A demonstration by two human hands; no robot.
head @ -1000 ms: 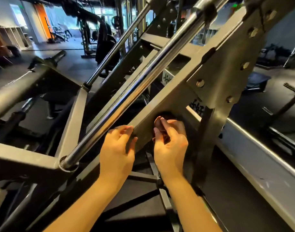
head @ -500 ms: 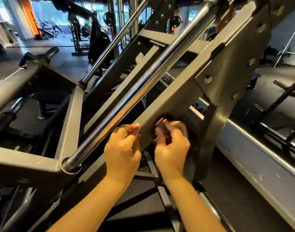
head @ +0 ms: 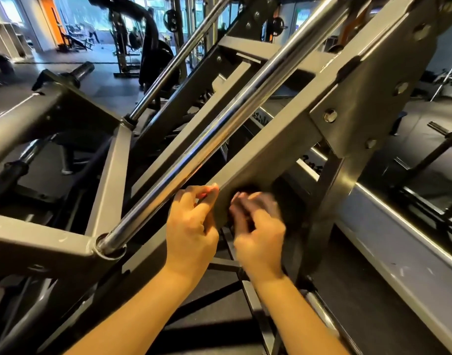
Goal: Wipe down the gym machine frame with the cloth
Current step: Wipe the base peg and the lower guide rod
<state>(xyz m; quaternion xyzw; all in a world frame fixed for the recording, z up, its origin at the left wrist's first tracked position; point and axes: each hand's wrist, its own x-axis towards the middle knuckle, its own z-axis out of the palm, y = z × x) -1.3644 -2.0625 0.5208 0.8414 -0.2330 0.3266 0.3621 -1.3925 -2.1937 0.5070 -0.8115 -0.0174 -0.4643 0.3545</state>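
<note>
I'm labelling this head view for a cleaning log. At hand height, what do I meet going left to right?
Grey frame crossbeam → chrome bar's lower end → left hand, gripping the diagonal beam → right hand, blurred → dark upright plate → pale ledge.

chrome bar (head: pixel 219 129) crossing left, gap beneath grey beam (head: pixel 271 149)

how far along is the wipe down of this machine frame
Done: cannot tell; no wiped patch stands out on the metal. In hand: the left hand grips the slanted beam at its edge while the blurred right hand rubs what looks like a dark cloth on the beam's underside. Left: likely the chrome rod, the bolted plate and the lower tubes.
</note>
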